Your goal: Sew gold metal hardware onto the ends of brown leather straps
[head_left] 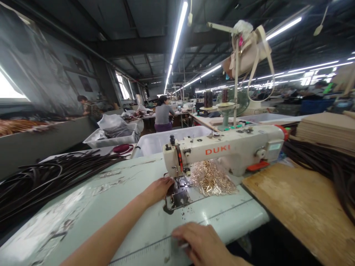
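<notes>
A cream sewing machine (230, 149) marked DUKI stands on a pale green table (111, 199). My left hand (158, 189) reaches to the metal needle plate (179, 195) under the needle, fingers curled against it; what they hold is hidden. My right hand (203, 244) rests at the table's near edge, fingers bent over something small and pale that I cannot make out. A clear bag of gold chain pieces (212, 179) lies under the machine's arm, right of the plate.
Dark leather straps (47, 177) pile at the left and more straps (327, 164) at the right. A wooden board (302, 207) lies at the right, white bins (166, 138) behind. A beige bag (246, 51) hangs above. Other people work farther back.
</notes>
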The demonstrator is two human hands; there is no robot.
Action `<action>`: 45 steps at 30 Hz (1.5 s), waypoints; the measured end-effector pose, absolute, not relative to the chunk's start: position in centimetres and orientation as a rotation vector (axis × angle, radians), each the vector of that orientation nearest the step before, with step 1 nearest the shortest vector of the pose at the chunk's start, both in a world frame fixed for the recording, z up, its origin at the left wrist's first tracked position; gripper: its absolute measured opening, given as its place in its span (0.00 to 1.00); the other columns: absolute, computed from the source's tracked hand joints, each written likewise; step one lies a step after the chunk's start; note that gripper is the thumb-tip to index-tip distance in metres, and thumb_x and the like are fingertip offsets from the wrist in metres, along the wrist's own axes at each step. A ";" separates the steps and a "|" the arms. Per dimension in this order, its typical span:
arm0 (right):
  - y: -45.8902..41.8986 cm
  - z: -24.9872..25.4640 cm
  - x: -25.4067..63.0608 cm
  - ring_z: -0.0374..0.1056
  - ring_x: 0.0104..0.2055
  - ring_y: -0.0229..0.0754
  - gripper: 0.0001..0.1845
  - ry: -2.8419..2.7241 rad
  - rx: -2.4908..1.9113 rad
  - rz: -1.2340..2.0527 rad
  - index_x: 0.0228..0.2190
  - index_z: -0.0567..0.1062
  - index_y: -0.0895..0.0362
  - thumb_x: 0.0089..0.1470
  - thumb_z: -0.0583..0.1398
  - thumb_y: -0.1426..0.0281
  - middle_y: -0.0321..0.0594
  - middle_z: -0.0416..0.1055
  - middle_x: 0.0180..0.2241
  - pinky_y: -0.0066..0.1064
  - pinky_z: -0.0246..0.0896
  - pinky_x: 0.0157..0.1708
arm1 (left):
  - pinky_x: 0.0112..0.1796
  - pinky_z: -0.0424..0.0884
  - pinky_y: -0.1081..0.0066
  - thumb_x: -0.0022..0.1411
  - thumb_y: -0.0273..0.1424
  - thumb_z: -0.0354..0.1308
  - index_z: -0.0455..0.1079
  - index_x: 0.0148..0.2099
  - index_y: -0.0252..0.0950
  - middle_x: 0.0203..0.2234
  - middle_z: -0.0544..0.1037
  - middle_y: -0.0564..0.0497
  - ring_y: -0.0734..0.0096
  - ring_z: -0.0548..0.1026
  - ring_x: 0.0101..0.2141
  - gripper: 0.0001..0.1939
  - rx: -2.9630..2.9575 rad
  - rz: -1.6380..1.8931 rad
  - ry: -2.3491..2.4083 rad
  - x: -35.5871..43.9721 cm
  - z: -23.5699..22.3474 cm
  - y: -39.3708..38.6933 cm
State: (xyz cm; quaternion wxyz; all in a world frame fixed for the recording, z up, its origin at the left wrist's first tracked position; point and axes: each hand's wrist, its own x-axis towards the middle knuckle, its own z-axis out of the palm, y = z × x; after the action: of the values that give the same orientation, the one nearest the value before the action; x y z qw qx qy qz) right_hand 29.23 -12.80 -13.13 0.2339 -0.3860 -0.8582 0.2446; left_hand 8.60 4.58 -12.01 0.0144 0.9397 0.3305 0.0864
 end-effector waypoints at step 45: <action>-12.0 -7.6 28.9 0.60 0.33 0.36 0.05 -2.180 -0.857 0.610 0.38 0.65 0.55 0.62 0.54 0.66 0.35 0.62 0.33 0.28 0.52 0.32 | 0.31 0.70 0.73 0.55 0.28 0.59 0.69 0.45 0.30 0.24 0.80 0.47 0.68 0.78 0.26 0.14 1.128 0.848 1.041 8.7 -6.6 -17.2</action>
State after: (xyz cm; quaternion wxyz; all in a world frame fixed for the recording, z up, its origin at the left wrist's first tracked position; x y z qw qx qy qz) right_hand 28.91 -12.04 -7.59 0.3527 -0.3314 -0.8427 0.2357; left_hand 8.74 -17.21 -6.56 0.6395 0.4946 0.4562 0.3718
